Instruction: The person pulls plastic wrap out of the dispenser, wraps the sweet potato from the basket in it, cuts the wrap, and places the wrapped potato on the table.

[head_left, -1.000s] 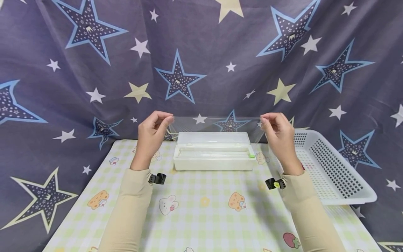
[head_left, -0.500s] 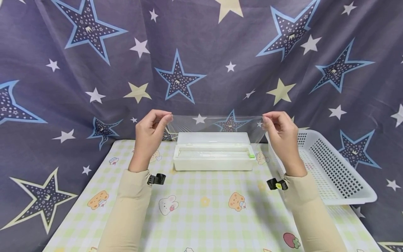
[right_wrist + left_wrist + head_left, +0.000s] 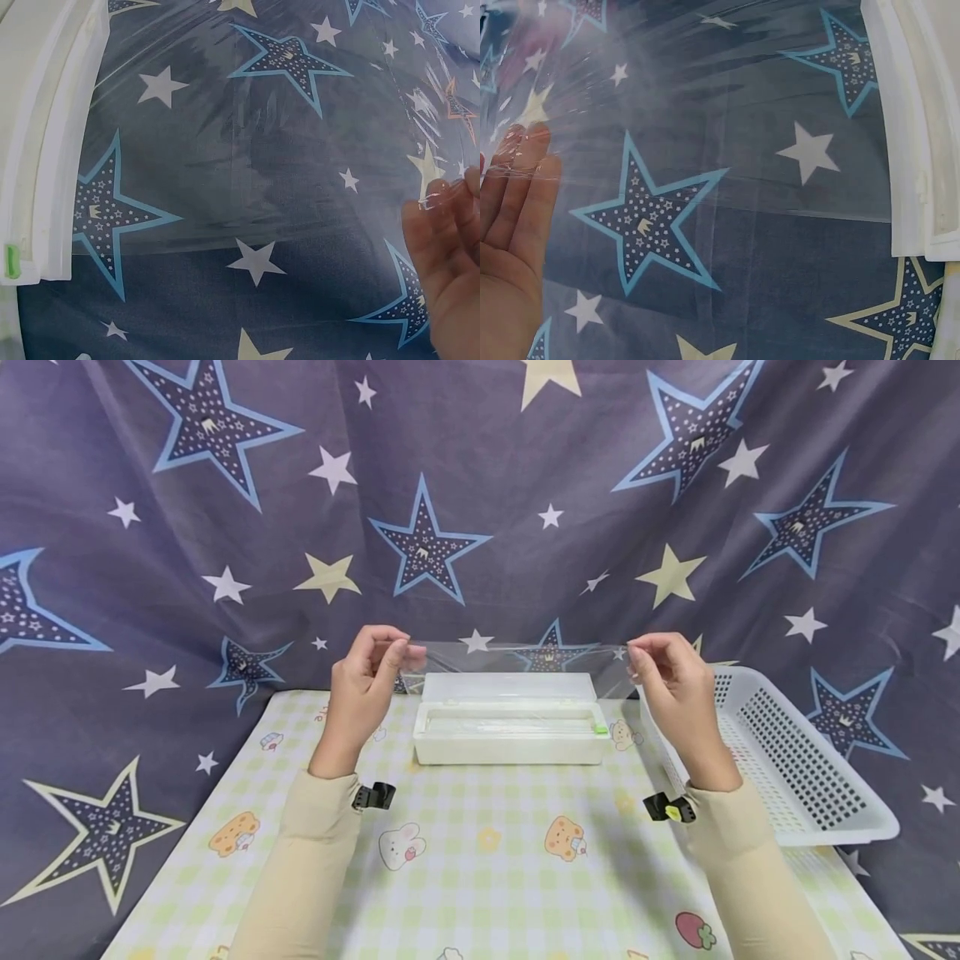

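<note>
A sheet of clear plastic wrap [image 3: 517, 660] is stretched between the two hands, rising out of a long white wrap box [image 3: 508, 752]. My left hand [image 3: 366, 681] pinches its upper left corner between thumb and forefinger. The other fingers [image 3: 531, 187] reach out straighter against the film in the left wrist view. At the upper right corner, my right hand [image 3: 678, 693] pinches the film, which bunches at the fingertips [image 3: 446, 196]. The box's lid [image 3: 506, 687] stands raised at the back, and a green slider [image 3: 601, 730] sits at its right end.
A white perforated basket [image 3: 832, 840] stands at the right side of the table, beside the right forearm. The table [image 3: 480, 893] has a checked cloth with cartoon prints. A dark star-patterned curtain [image 3: 510, 460] hangs close behind.
My right hand has shifted rightward with its corner. The left hand's lower fingers have straightened out toward the film. Both hands have dipped slightly in the last half second; the box stays put.
</note>
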Tool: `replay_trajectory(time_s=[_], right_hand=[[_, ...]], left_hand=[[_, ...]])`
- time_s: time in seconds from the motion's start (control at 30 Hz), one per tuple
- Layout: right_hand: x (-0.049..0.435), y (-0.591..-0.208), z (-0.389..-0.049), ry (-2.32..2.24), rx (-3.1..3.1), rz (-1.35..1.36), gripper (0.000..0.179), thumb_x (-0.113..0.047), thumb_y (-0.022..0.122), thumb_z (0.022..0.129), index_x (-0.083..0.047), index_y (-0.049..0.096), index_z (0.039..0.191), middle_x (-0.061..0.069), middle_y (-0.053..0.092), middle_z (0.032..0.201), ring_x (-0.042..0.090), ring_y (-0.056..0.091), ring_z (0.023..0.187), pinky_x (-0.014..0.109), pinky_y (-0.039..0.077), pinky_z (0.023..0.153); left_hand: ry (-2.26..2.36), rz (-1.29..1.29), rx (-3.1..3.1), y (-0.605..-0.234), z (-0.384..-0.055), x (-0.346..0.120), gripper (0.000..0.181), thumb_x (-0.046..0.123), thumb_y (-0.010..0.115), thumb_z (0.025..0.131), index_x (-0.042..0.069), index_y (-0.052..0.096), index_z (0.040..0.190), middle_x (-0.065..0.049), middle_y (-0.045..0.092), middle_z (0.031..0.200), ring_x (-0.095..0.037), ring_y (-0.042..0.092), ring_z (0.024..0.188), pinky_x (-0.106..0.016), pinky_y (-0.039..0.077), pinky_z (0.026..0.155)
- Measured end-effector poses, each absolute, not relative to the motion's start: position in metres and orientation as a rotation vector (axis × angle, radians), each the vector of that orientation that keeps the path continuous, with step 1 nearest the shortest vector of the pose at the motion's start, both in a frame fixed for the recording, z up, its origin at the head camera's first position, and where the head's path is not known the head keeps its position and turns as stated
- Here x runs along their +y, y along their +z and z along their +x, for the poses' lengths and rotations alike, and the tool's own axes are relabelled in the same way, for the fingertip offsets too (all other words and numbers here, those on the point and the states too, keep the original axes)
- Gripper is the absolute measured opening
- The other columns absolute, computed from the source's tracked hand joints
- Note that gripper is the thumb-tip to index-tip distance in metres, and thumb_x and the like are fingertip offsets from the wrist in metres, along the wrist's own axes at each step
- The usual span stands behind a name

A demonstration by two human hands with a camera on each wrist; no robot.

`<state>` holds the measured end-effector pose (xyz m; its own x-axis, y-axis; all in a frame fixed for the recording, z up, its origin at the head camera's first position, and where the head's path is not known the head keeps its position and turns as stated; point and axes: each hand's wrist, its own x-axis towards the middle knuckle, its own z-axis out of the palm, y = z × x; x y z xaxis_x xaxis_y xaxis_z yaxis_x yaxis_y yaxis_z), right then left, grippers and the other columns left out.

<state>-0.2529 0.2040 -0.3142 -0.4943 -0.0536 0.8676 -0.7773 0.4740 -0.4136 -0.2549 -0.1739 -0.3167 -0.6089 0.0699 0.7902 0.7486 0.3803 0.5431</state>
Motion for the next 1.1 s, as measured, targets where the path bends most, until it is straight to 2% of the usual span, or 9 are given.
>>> replay_trajectory(time_s=[0.17,0.4,0.67,0.83,0.97,1.1], right_hand=[[0.206,-0.319,-0.252,1.090,-1.880,0.741,0.013,0.017,0.061,0.091,0.009,0.063,0.101,0.013,0.062,0.084,0.008,0.058,0.068,0.010,0.047,0.059],[0.210,-0.323,-0.247,1.168,-1.919,0.769,0.012,0.013,0.059,0.094,0.008,0.062,0.104,0.010,0.062,0.081,0.011,0.059,0.066,0.014,0.050,0.057],[0.203,-0.317,-0.231,1.196,-1.959,0.833,0.010,0.018,0.054,0.094,0.014,0.057,0.103,0.017,0.058,0.072,0.022,0.056,0.055,0.020,0.050,0.049],[0.201,-0.317,-0.222,1.246,-1.995,0.831,0.009,0.020,0.053,0.094,0.017,0.055,0.102,0.020,0.057,0.072,0.026,0.055,0.054,0.022,0.050,0.048],[0.202,-0.323,-0.222,1.273,-2.019,0.823,0.009,0.018,0.052,0.095,0.015,0.055,0.103,0.021,0.058,0.073,0.026,0.055,0.056,0.019,0.050,0.048],[0.205,-0.330,-0.223,1.301,-2.031,0.852,0.010,0.018,0.052,0.095,0.014,0.055,0.103,0.021,0.057,0.073,0.026,0.055,0.058,0.021,0.051,0.047]], left_hand=[[-1.303,-0.733,-1.946,-0.321,-0.253,-0.174,0.015,0.008,0.052,0.105,0.005,0.057,0.119,-0.004,0.076,0.098,-0.009,0.071,0.083,-0.027,0.058,0.075],[-1.303,-0.736,-1.979,-0.326,-0.250,-0.173,0.015,0.004,0.053,0.104,0.003,0.058,0.118,-0.007,0.075,0.095,-0.009,0.071,0.078,-0.025,0.058,0.067],[-1.343,-0.736,-2.045,-0.319,-0.233,-0.166,0.012,-0.001,0.051,0.103,-0.004,0.056,0.114,-0.019,0.073,0.092,-0.030,0.071,0.076,-0.030,0.060,0.064],[-1.372,-0.726,-2.073,-0.319,-0.227,-0.164,0.011,0.002,0.051,0.104,-0.003,0.056,0.113,-0.019,0.072,0.092,-0.028,0.071,0.076,-0.031,0.060,0.063],[-1.380,-0.729,-2.092,-0.323,-0.225,-0.164,0.011,0.003,0.052,0.104,-0.003,0.056,0.112,-0.018,0.072,0.090,-0.026,0.071,0.075,-0.031,0.060,0.062],[-1.406,-0.724,-2.113,-0.331,-0.225,-0.166,0.011,0.004,0.052,0.104,-0.002,0.056,0.112,-0.018,0.072,0.090,-0.024,0.071,0.075,-0.031,0.060,0.062]])
